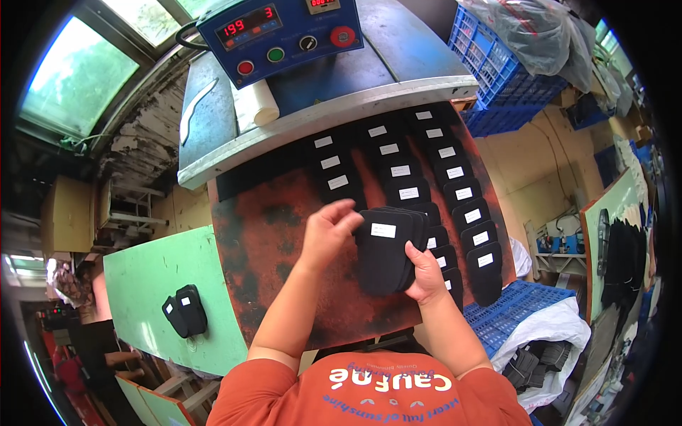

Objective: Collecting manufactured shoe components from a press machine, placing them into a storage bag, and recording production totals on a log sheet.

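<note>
My right hand (425,275) grips a stack of flat black pads (383,255) with rounded ends, held above the red-brown work surface (284,284). Its thumb presses along the stack's right edge. A white label lies on the top pad. Just off the stack's upper left corner is my left hand (328,231), its fingers bent and thumb apart, with nothing visible in it. Beyond the stack, more labelled black pads (410,193) lie in overlapping columns, and the right-hand column (485,273) reaches toward the surface's near edge. The stack covers part of the middle column.
A metal-edged machine (327,110) with a blue control box (280,42) stands at the far side. A white roll (256,103) rests on it. At left, two black pads (186,312) lie on a green table (153,270). Blue crates (515,312) flank the right side.
</note>
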Demonstrator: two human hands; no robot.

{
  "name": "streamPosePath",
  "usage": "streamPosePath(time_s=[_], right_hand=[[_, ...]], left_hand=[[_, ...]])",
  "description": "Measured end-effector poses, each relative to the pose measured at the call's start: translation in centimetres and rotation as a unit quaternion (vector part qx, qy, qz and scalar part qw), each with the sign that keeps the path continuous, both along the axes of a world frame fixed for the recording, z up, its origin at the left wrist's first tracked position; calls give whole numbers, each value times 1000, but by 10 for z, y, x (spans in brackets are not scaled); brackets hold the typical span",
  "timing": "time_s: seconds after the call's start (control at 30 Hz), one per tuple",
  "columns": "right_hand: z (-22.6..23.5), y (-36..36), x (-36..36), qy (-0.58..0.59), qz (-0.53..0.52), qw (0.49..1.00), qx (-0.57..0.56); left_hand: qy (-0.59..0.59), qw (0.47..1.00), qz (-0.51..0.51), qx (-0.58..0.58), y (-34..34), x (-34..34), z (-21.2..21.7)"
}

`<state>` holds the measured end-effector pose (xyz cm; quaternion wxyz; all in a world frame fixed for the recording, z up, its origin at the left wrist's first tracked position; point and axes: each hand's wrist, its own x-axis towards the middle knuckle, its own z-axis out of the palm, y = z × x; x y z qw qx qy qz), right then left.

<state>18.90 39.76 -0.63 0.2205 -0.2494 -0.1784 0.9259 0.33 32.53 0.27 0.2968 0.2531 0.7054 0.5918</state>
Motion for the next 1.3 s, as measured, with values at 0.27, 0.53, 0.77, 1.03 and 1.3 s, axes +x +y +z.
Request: streamPosePath(time_s=[0.27,0.53,0.77,1.03,1.3], right_hand=[[17,17,21,139,-4,988,-71],[10,4,21,37,34,997,-58],[5,7,40,-4,29,999,-16],[18,23,70,-5,1,1000,1],[14,15,70,26,77,996,-39]], left_hand=[[82,981,174,-8,-18,-26,-44],[-84,994,58,28,-21,54,5],[-26,996,78,38,-27,69,-8],[203,965,135,-93,-34,22,-34],[-82,990,108,49,-45,95,-13]])
